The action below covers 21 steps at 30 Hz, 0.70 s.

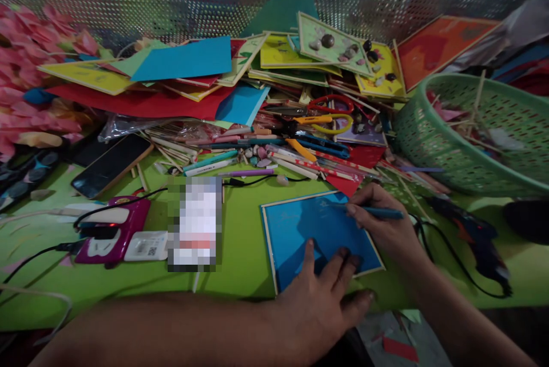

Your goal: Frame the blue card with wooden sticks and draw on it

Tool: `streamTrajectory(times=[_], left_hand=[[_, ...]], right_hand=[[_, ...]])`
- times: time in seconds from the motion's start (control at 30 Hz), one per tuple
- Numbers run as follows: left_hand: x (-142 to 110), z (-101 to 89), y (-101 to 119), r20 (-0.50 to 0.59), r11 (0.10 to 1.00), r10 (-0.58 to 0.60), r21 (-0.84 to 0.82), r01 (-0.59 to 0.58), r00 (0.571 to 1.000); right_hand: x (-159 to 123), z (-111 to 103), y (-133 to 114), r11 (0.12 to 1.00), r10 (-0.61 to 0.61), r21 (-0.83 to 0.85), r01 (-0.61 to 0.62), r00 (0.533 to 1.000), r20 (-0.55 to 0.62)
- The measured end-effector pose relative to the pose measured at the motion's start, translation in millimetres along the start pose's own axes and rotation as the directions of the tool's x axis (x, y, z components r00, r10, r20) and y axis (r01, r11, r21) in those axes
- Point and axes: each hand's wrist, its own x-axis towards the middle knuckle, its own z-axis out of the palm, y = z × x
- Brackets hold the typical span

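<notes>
A blue card [291, 235] edged with thin wooden sticks lies on the green table, with faint line marks near its top. My left hand [321, 292] rests on the card's lower part, its fingers spread. In my right hand [381, 218] is a blue pen [384, 212], pinched between thumb and fingers. The pen's tip end points left, over the drawn marks in the upper right of the card. Part of the card's lower edge is hidden under my left hand.
A glue gun [472, 235] with its cable lies at the right, below a green basket [472, 150]. A power strip [115, 230] and a pixelated phone [197, 224] are at the left. Pens, scissors [330, 112], sticks and framed cards [334, 41] are heaped behind.
</notes>
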Motion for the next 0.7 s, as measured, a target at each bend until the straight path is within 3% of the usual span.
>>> streamTrajectory(times=[0.47, 0.57, 0.7], left_hand=[[-0.8, 2.1, 1.7, -0.012, 1.000, -0.016, 0.000, 0.016, 1.000], [0.5, -0.5, 0.7, 0.026, 1.000, -0.004, -0.009, 0.004, 1.000], [2.4, -4.9, -0.6, 0.056, 1.000, 0.002, -0.010, -0.002, 0.998]], right_hand=[[-1.7, -0.7, -0.3, 0.998, -0.046, 0.048, 0.050, 0.995, -0.086], [-4.1, -1.6, -0.2, 0.996, -0.071, 0.047, 0.078, 0.988, -0.136], [-9.4, -4.9, 1.2, 0.994, -0.051, 0.092, 0.061, 0.992, -0.113]])
